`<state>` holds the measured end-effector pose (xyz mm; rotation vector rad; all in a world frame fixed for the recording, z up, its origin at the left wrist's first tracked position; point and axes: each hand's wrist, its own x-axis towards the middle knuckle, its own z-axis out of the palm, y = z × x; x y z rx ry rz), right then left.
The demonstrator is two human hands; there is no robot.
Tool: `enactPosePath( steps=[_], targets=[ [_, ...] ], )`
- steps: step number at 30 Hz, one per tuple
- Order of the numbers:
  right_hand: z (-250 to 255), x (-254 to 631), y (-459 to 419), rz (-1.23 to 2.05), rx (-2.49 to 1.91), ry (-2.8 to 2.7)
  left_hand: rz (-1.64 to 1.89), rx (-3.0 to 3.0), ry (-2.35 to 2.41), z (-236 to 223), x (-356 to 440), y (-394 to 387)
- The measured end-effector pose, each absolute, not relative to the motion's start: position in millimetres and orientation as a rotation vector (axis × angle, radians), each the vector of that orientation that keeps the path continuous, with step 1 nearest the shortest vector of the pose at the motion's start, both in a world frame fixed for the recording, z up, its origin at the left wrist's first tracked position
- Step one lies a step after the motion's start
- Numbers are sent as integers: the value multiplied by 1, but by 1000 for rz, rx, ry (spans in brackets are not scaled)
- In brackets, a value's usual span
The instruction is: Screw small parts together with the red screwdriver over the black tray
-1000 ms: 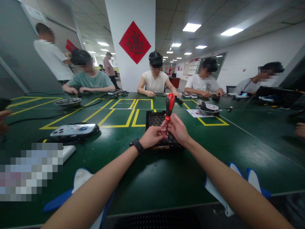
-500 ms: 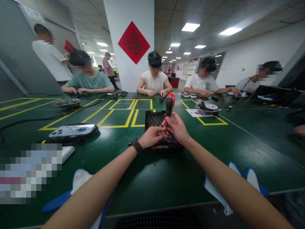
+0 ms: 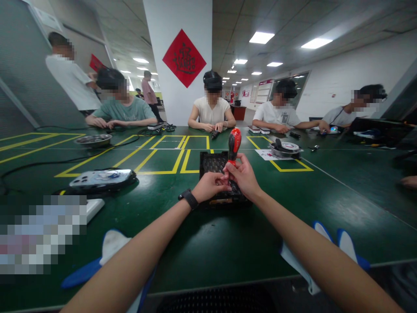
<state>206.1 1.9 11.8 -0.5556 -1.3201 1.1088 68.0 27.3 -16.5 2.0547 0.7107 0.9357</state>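
A screwdriver (image 3: pixel 233 145) with a red and black handle stands nearly upright, handle up. My right hand (image 3: pixel 243 174) is closed around its lower part, at the red collar. Just left of it my left hand (image 3: pixel 211 187), wearing a black watch, has its fingers pinched together close to the screwdriver's lower end; what sits between those fingertips is hidden. Beneath both hands lies an open black plastic case (image 3: pixel 210 163) with a textured inside, partly covered by the fingers.
A phone (image 3: pixel 102 178) lies at left, before a metal bowl (image 3: pixel 94 140). At right, a metal dish (image 3: pixel 285 150) holding things rests on white paper. White-and-blue gloves (image 3: pixel 112 245) lie near the front edge, under my forearms. Several people sit across the green table (image 3: pixel 325 195).
My right hand has shifted slightly on the screwdriver, whose handle now leans a little more to the right. The left hand keeps its pinch. The whole view has drifted slightly.
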Motion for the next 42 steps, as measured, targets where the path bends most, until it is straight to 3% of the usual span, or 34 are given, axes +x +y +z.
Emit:
enactPosePath(
  steps=[11, 21, 30, 42],
  targets=[
    [13, 210, 5, 1177, -535, -1301, 912, 2085, 620, -13, 66, 27],
    [11, 217, 12, 988, -701, -1309, 862, 2060, 621, -13, 66, 27],
    [-2, 220, 21, 1237, -627, -1184, 826, 2043, 653, -14, 67, 29],
    [-3, 219, 21, 1136, -650, -1166, 912, 2136, 822, -18, 69, 28]
  ],
)
